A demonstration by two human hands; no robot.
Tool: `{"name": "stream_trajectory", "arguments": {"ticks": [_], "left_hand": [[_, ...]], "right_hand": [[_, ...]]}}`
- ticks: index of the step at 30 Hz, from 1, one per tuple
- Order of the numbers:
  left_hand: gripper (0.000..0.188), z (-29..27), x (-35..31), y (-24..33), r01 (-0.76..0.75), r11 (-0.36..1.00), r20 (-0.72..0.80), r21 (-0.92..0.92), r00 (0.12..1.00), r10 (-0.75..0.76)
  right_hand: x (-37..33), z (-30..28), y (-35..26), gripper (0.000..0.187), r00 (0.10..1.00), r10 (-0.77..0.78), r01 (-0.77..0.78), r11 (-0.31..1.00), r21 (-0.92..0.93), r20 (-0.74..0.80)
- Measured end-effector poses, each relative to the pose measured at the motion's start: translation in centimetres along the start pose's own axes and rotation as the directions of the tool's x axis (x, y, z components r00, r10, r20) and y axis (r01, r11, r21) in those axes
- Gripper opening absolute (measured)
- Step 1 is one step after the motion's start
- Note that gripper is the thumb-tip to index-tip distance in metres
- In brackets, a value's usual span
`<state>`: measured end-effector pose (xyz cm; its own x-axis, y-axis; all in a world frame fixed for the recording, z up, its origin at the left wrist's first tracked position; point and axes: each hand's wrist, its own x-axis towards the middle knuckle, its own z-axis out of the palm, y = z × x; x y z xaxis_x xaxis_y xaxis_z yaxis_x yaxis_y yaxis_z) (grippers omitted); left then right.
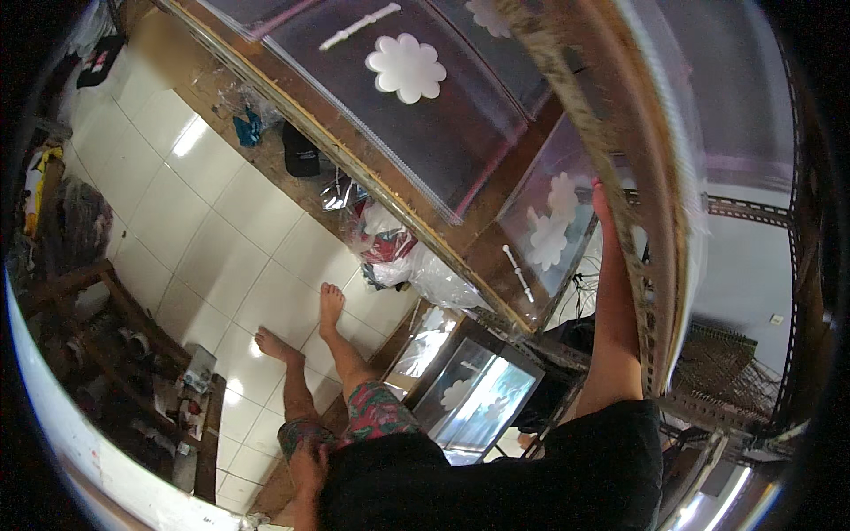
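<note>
My right arm point(611, 310) reaches up along the shelf's right end. The right hand point(601, 202) is mostly hidden behind a worn brown edge point(611, 150), so its grip does not show. It is nearest a panel with white scalloped shapes point(551, 226). My left hand point(308, 465) hangs low by the patterned shorts point(376, 411), its fingers too dark to make out. On the brown shelf point(496, 239) lies a dark panel in clear plastic point(398, 133), bearing a white flower-shaped piece point(405, 68) and a slim white rod point(360, 26).
Below the shelf, plastic-wrapped bundles point(390, 243) and a black cap point(300, 150) lie along the tiled floor point(221, 212). More glossy panels point(478, 398) stand lower down. A dark wooden frame point(133, 310) is at left. Perforated metal rails point(748, 208) run at right.
</note>
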<state>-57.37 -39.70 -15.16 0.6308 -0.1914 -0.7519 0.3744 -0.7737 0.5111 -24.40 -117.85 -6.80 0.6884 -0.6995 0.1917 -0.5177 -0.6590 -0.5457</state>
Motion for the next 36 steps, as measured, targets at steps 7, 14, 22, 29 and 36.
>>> {"name": "stream_trajectory", "arguments": {"ticks": [7,14,22,29,36], "left_hand": [[0.033,3.2,1.2,-0.9,0.026,0.999,-0.047,-0.047,0.998,-0.028],[0.028,2.6,1.4,0.5,0.093,0.990,-0.012,-0.105,0.995,-0.094],[0.023,3.2,1.5,-0.5,0.057,0.997,-0.075,-0.050,0.995,-0.061],[0.025,2.3,1.6,-0.3,0.103,0.993,-0.019,-0.062,0.994,-0.105],[0.026,2.4,1.6,-1.0,0.107,0.993,0.016,-0.054,0.994,-0.107]], "right_hand": [[6.7,2.4,0.7,0.016,0.996,0.042,-0.046,0.998,-0.050,-0.078],[9.5,3.6,0.9,0.018,0.995,0.056,-0.063,0.994,-0.086,-0.086],[10.1,3.4,1.2,0.021,0.994,0.061,-0.072,0.990,-0.119,-0.089],[10.0,4.1,1.6,0.024,0.993,0.052,-0.066,0.989,-0.133,-0.104],[10.1,4.2,1.6,0.027,0.990,0.011,-0.039,0.979,-0.198,-0.140]]}}
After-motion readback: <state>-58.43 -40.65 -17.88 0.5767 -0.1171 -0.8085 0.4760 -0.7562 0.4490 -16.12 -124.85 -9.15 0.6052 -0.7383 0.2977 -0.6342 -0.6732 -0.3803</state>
